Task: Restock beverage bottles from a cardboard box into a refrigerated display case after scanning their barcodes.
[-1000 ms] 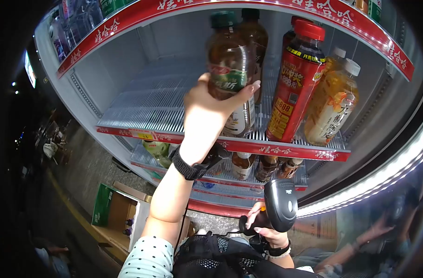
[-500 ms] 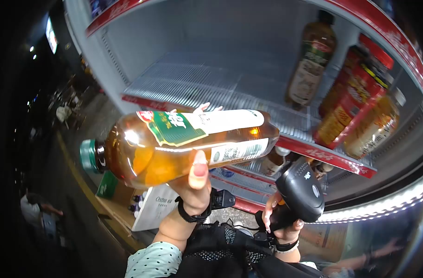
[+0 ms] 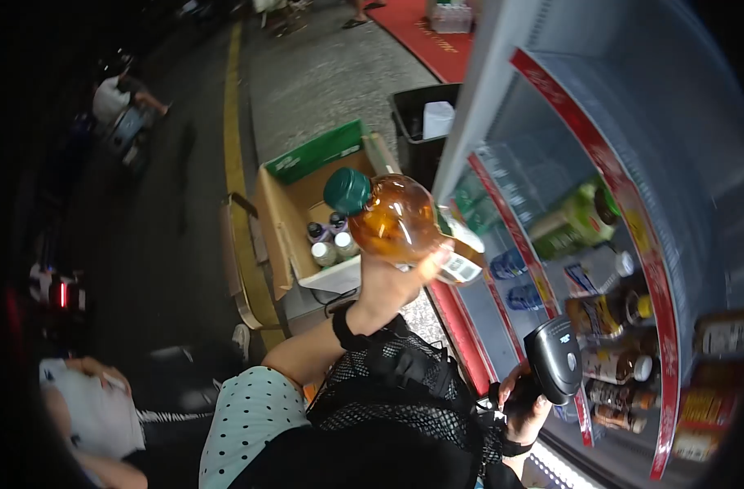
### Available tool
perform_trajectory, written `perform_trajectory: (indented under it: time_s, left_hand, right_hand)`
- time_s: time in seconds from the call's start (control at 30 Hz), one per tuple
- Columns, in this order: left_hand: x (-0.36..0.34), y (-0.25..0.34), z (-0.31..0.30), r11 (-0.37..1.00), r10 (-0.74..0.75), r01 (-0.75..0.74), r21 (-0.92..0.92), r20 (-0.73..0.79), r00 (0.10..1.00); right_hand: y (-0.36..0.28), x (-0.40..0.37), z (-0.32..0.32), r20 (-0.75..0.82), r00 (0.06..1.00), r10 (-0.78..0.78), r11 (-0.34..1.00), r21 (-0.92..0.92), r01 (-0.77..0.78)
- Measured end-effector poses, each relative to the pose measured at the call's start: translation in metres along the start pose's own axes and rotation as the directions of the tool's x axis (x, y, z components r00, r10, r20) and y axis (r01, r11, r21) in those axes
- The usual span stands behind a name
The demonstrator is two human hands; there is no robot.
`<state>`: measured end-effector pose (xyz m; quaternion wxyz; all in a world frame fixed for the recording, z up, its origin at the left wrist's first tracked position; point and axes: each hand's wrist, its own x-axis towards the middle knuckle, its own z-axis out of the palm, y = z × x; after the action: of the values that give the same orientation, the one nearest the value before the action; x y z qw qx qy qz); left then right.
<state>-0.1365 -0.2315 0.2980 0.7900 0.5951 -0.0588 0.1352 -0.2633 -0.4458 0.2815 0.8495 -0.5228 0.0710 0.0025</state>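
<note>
I judge this a carry step; my left hand point(image 3: 396, 281) grips the amber bottle point(image 3: 396, 218), tilted, overlapping the open carton point(image 3: 276, 228) in view; my right hand point(image 3: 528, 417) holds a scanner point(image 3: 553, 363); next move likely calls for steady, firm pressure.

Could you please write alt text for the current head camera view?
The left hand holds a green-capped bottle of amber drink, with an open box holding small bottles beyond; the right hand holds a black handheld scanner beside shelves of bottled drinks.
</note>
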Motion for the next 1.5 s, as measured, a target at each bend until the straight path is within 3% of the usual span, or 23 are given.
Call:
perform_trajectory:
  time_s: [0.07, 0.2, 0.23, 0.27, 0.33, 0.4, 0.53, 0.6, 0.63, 0.73, 0.77, 0.8, 0.87, 0.93, 0.97, 1.03, 1.07, 1.13, 1.37, 1.4, 1.5]
  left_hand:
    - [0.011, -0.005, -0.032, 0.995, -0.076, 0.087, 0.040, -0.230, 0.970]
    - [0.063, -0.037, -0.116, 0.991, -0.122, 0.132, 0.013, -0.312, 0.942]
    - [0.076, -0.051, -0.137, 0.985, -0.077, 0.117, 0.130, -0.282, 0.956]
    - [0.088, -0.071, -0.154, 0.987, -0.087, 0.120, 0.109, -0.269, 0.959]
    - [0.105, -0.086, -0.168, 0.933, -0.043, 0.134, 0.333, -0.266, 0.963]
    - [0.117, -0.112, -0.186, 0.784, -0.076, 0.215, 0.582, -0.254, 0.964]
    - [0.125, -0.185, -0.217, 0.729, -0.131, 0.217, 0.649, -0.179, 0.975]
    - [0.130, -0.208, -0.226, 0.762, -0.113, 0.123, 0.636, -0.056, 0.992]
    - [0.131, -0.220, -0.231, 0.777, -0.216, 0.190, 0.600, -0.029, 0.976]
    - [0.127, -0.231, -0.229, 0.751, -0.393, 0.355, 0.557, -0.054, 0.918]
    - [0.123, -0.248, -0.235, 0.765, -0.358, 0.284, 0.578, 0.015, 0.934]
    - [0.115, -0.278, -0.245, 0.833, -0.518, 0.473, 0.288, 0.105, 0.849]
    - [0.112, -0.281, -0.251, 0.738, -0.521, 0.335, 0.586, 0.180, 0.834]
    - [0.115, -0.283, -0.248, 0.674, -0.618, 0.364, 0.643, 0.221, 0.754]
    - [0.119, -0.287, -0.250, 0.699, -0.613, 0.368, 0.613, 0.248, 0.750]
    - [0.121, -0.310, -0.261, 0.770, -0.564, 0.336, 0.542, 0.333, 0.755]
    - [0.120, -0.324, -0.267, 0.760, -0.613, 0.403, 0.511, 0.355, 0.706]
    - [0.131, -0.311, -0.271, 0.642, -0.714, 0.393, 0.659, 0.327, 0.619]
    - [0.151, -0.282, -0.285, 0.429, -0.874, 0.263, 0.864, 0.323, 0.363]
    - [0.151, -0.279, -0.284, 0.396, -0.907, 0.306, 0.866, 0.317, 0.277]
    - [0.149, -0.262, -0.277, 0.347, -0.935, 0.378, 0.858, 0.285, 0.210]
  right_hand:
    - [0.010, 0.013, 0.000, 0.026, 0.996, 0.080, 0.996, -0.043, -0.079]
    - [0.028, 0.045, 0.022, 0.021, 0.969, 0.245, 0.969, 0.026, -0.245]
    - [0.034, 0.057, 0.033, 0.048, 0.965, 0.256, 0.965, 0.038, -0.258]
    - [0.039, 0.068, 0.042, 0.037, 0.956, 0.290, 0.956, 0.035, -0.292]
    - [0.052, 0.088, 0.058, 0.077, 0.954, 0.288, 0.955, 0.047, -0.292]
    - [0.062, 0.100, 0.074, 0.057, 0.961, 0.269, 0.962, -0.056, -0.266]
    - [0.077, 0.111, 0.091, -0.012, 0.963, 0.269, 0.962, -0.035, -0.269]
    - [0.082, 0.111, 0.094, -0.077, 0.957, 0.278, 0.953, -0.100, -0.285]
    - [0.083, 0.111, 0.098, -0.132, 0.948, 0.291, 0.955, -0.018, -0.295]
    - [0.089, 0.108, 0.100, -0.237, 0.921, 0.308, 0.948, 0.002, -0.317]
    - [0.092, 0.107, 0.099, -0.258, 0.915, 0.311, 0.947, -0.003, -0.323]
    - [0.094, 0.107, 0.096, -0.277, 0.908, 0.313, 0.945, -0.004, -0.327]
    - [0.098, 0.106, 0.098, -0.344, 0.890, 0.299, 0.945, -0.025, -0.327]
    - [0.101, 0.106, 0.099, -0.351, 0.895, 0.274, 0.955, -0.010, -0.297]
    - [0.106, 0.105, 0.101, -0.384, 0.893, 0.236, 0.948, -0.112, -0.299]
    - [0.109, 0.105, 0.105, -0.418, 0.878, 0.233, 0.950, -0.096, -0.298]
    - [0.110, 0.104, 0.105, -0.439, 0.865, 0.242, 0.947, -0.086, -0.309]
    - [0.107, 0.105, 0.110, -0.418, 0.868, 0.268, 0.939, -0.087, -0.332]
    - [0.116, 0.094, 0.102, -0.491, 0.809, 0.324, 0.934, 0.031, -0.355]
    - [0.116, 0.094, 0.100, -0.475, 0.814, 0.334, 0.934, 0.048, -0.355]
    - [0.119, 0.093, 0.094, -0.455, 0.828, 0.329, 0.939, 0.068, -0.336]
